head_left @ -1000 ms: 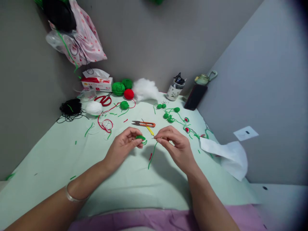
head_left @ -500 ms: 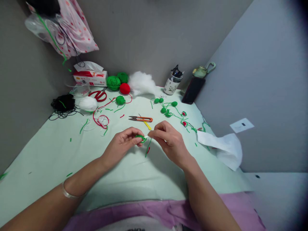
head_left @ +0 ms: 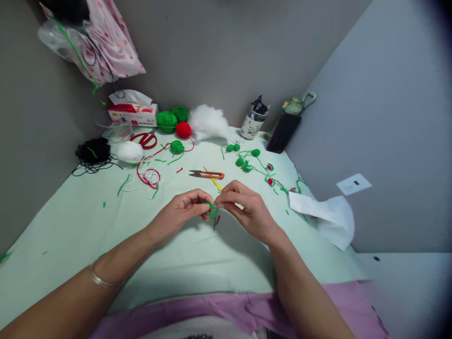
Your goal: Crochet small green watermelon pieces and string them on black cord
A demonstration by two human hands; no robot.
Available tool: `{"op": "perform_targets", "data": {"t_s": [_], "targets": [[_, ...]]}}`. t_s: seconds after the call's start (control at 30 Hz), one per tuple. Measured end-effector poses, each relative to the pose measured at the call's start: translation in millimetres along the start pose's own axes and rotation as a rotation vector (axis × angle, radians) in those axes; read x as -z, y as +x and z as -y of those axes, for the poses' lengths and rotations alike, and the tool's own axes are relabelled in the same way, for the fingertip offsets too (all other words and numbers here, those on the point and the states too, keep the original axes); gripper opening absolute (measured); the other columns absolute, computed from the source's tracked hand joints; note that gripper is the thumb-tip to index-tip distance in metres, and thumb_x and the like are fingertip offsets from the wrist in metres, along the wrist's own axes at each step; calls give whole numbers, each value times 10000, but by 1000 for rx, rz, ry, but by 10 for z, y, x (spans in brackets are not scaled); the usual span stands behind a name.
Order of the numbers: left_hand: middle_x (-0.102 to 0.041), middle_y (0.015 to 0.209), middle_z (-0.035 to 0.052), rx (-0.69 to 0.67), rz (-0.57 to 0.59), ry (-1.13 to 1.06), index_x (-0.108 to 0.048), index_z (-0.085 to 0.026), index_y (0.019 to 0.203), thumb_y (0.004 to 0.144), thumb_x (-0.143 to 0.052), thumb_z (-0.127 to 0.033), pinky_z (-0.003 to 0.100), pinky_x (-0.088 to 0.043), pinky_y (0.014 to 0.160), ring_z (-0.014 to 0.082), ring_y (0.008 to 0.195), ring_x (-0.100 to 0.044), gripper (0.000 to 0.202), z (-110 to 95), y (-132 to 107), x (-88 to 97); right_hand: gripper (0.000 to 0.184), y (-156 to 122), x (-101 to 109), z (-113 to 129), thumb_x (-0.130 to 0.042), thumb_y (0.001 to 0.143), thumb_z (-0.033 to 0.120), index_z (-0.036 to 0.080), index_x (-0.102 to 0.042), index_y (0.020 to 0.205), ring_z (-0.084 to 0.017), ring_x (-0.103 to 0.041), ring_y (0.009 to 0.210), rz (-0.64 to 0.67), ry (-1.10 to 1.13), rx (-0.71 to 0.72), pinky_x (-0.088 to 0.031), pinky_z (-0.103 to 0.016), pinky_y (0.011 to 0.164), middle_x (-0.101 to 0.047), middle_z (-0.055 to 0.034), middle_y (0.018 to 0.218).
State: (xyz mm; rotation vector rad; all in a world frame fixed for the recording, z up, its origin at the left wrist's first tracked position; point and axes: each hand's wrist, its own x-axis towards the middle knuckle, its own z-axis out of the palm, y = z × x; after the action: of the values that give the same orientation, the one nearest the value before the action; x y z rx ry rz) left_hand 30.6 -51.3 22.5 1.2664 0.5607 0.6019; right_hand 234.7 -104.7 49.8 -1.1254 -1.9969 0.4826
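My left hand [head_left: 187,207] pinches a small green crocheted piece [head_left: 211,207] with a bit of red in it, between thumb and fingers. Close against it, my right hand [head_left: 243,202] is closed in a pinch on a thin needle, now almost wholly hidden by the fingertips. Green yarn hangs down from the piece toward the table, beside a red yarn scrap [head_left: 218,220]. Just beyond the hands lie orange thread snips [head_left: 208,174] and a yellow, thin-ended tool [head_left: 216,183].
Green, red, white and black yarn balls [head_left: 166,121], red-handled scissors [head_left: 144,140], a tissue box [head_left: 132,114] and white stuffing [head_left: 209,123] line the back. At right are small green crocheted pieces [head_left: 246,165], a pen cup [head_left: 253,125], a bottle [head_left: 284,129] and white paper [head_left: 328,214].
My right hand has come slightly left and down, against the crocheted piece. The pale needle shaft that showed between the hands is now mostly hidden, and more of the piece shows below my left fingers.
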Motion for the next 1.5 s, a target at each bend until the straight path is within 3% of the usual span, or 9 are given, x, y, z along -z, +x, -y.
{"op": "perform_targets", "data": {"t_s": [0.2,0.4,0.5,0.6,0.8,0.97,1.1,1.37,1.5], "targets": [[-637,920,3,-34,-126,-71,-628,-186,952,857,-690,-317,255,-437,834,137,886,-592,174,68,22,-16,237,-11,-163,68,-499,973,144,181,-578,1194,-159,-613,890,8,-96,49,-513,-286,782,-643,-91,996],[-586,834,-18,-32,-227,10,-593,-168,876,824,-710,-311,237,-430,768,119,808,-558,192,75,24,-65,211,-49,-306,55,-471,959,84,183,-646,1025,-143,-654,802,-40,-398,123,-496,-232,639,-693,-90,980],[-595,803,-22,-50,-256,20,-582,-169,873,818,-710,-312,231,-445,714,111,749,-573,200,47,23,-65,177,-48,-289,155,-498,962,114,203,-646,1002,-142,-682,801,-166,-161,81,-507,-238,633,-708,-84,1009],[-601,694,-38,-40,-307,38,-558,-180,900,831,-700,-339,228,-438,608,104,612,-569,224,29,19,-54,127,-41,-205,256,-464,1002,184,212,-587,984,-121,-679,658,-253,375,-129,-518,-237,573,-719,-44,875],[-604,748,-30,-128,-440,29,-570,-187,907,823,-713,-338,237,-481,647,116,676,-611,224,29,24,-18,109,-20,140,196,-552,972,244,194,-581,879,-45,-406,402,-467,834,-271,-339,-157,422,-515,66,526],[-602,852,-20,-227,-531,115,-621,-190,892,818,-725,-293,204,-457,673,90,729,-553,164,18,44,61,110,-21,371,141,-603,935,249,181,-601,847,-39,-274,425,-670,885,-261,-244,-141,399,-400,71,537],[-615,881,-5,-250,-502,20,-605,-187,907,828,-716,-289,234,-504,741,122,821,-619,170,8,43,71,102,-12,391,137,-613,923,242,177,-602,846,-38,-255,424,-700,898,-259,-247,-133,396,-376,72,541],[-640,767,-12,-211,-454,-52,-564,-189,937,872,-672,-286,257,-557,688,131,716,-671,160,2,26,55,97,19,429,60,-657,873,214,163,-598,816,-45,-244,462,-863,920,-275,-232,-116,393,-336,75,553],[-612,783,-28,-243,-475,-46,-581,-184,937,849,-694,-256,234,-552,666,105,680,-653,160,3,34,55,134,21,356,18,-659,869,223,203,-651,1001,-58,-304,475,-823,745,-363,-254,-150,412,-407,67,578]]}}
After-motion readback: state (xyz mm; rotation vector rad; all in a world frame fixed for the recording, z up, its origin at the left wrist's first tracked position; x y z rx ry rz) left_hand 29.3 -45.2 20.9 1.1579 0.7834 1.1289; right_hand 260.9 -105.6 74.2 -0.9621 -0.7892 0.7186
